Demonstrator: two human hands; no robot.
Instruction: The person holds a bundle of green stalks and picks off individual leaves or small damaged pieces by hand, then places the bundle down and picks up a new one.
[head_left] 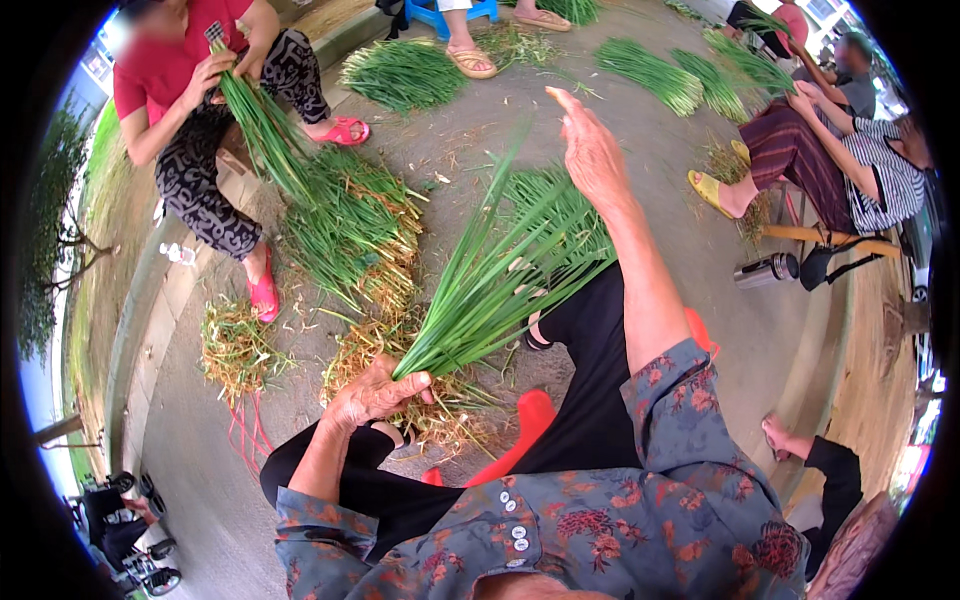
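Observation:
My left hand (pixel 368 396) is wrapped round the base of a bunch of garlic chives (pixel 475 300), low in front of my body. The long green leaves fan out up and to the right, over my knee. My right hand (pixel 592 150) is raised beyond the bunch, fingers stretched out, holding nothing. Below the left hand lie yellowed trimmings (pixel 440 420). A large pile of untrimmed chives (pixel 350 225) with straw-coloured ends rests on the ground ahead to the left. Partly hidden behind the held bunch is a greener pile (pixel 570 215).
A person in red (pixel 180 70) sits at the far left, holding chives. Another in a striped top (pixel 880 190) sits at the right, near a metal flask (pixel 766 271). Trimmed chive bundles (pixel 405 75) lie farther off. A red plastic seat edge (pixel 520 435) shows beneath me.

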